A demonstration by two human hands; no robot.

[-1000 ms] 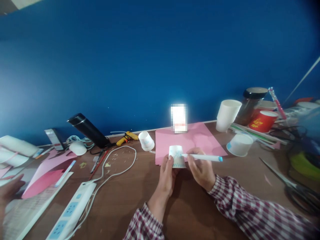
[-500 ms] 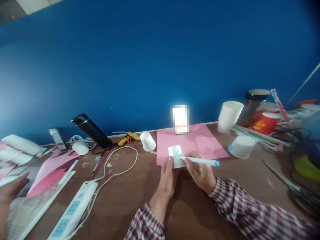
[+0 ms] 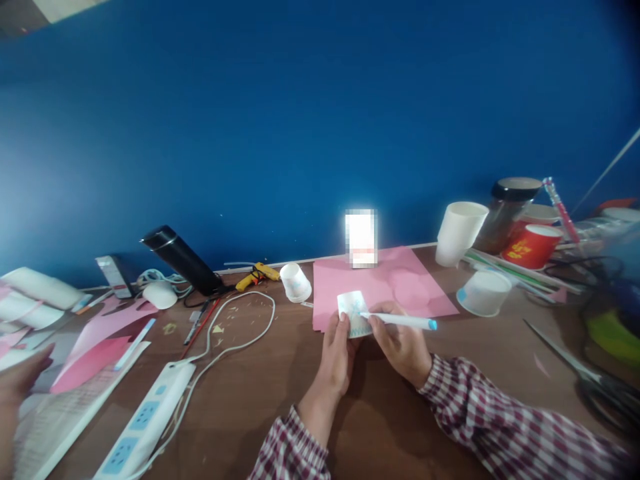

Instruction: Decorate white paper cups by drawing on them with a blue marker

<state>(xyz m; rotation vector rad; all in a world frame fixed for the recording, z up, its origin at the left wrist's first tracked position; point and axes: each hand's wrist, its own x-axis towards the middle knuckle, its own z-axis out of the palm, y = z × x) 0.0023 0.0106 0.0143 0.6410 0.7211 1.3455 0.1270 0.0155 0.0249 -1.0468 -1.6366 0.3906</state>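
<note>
My left hand (image 3: 336, 357) is closed around a small white paper cup (image 3: 350, 305), thumb on its near side. Light blue strokes and a zigzag band mark the cup's surface. In my right hand (image 3: 400, 347) is a white marker (image 3: 410, 321) with a light blue end, gripped like a pen. Its tip meets the cup's side or lies very close to it. Both hands are above the table's front part, before the pink paper (image 3: 425, 293). Another white cup (image 3: 296, 283) with faint marks stands left of the paper.
A power strip (image 3: 150, 413) with its white cable lies at the left, near a black bottle (image 3: 183, 260) and a yellow glue gun (image 3: 260, 275). Another person's hand (image 3: 25, 380) reaches in at the far left. Scissors (image 3: 580, 367), paper cups (image 3: 460, 230) and a red cup (image 3: 533, 247) occupy the right.
The cup and marker tip have shifted very slightly, with a few more blue strokes apparent on the cup. My grips on both are the same.
</note>
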